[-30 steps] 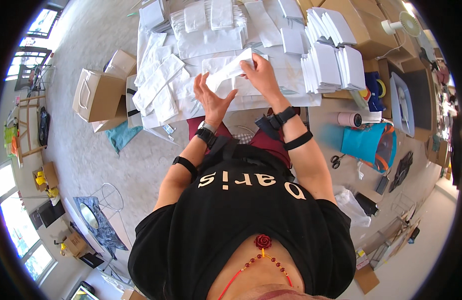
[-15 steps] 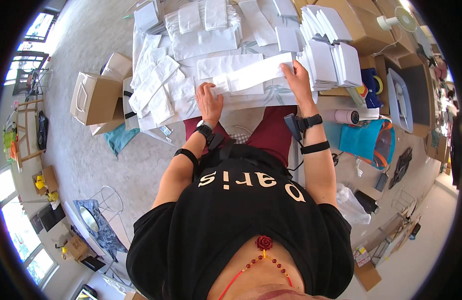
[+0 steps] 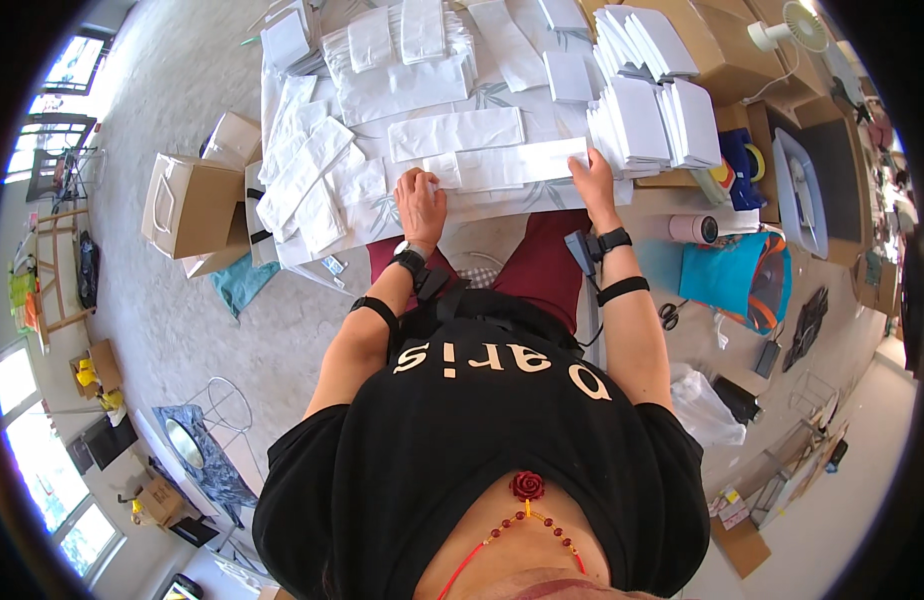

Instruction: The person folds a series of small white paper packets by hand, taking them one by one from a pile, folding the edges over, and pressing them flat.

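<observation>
A long white strip (image 3: pixel 522 165), of paper or thin sheet I cannot tell, stretches between my hands near the table's front edge. My right hand (image 3: pixel 596 188) pinches its right end, thumb on top and fingers partly hidden. At its left end lies my left hand (image 3: pixel 420 208), fingers curled down onto the strip's edge; what sits under the fingertips is hidden. Just beyond the strip, a flat white sleeve (image 3: pixel 456 133) lies roughly parallel to it, apart from both hands.
The patterned tablecloth (image 3: pixel 492 97) carries a heap of white sleeves (image 3: pixel 307 180) at left and a layered pile (image 3: pixel 407 90) at the back. Stacked white folded packs (image 3: pixel 630 125) stand right of my right hand. Cardboard boxes (image 3: pixel 207 205) and a pink tumbler (image 3: pixel 693 229) flank the table.
My right hand has come down toward me, bringing the strip's raised right end lower and flatter. My left hand has stayed near the left end.
</observation>
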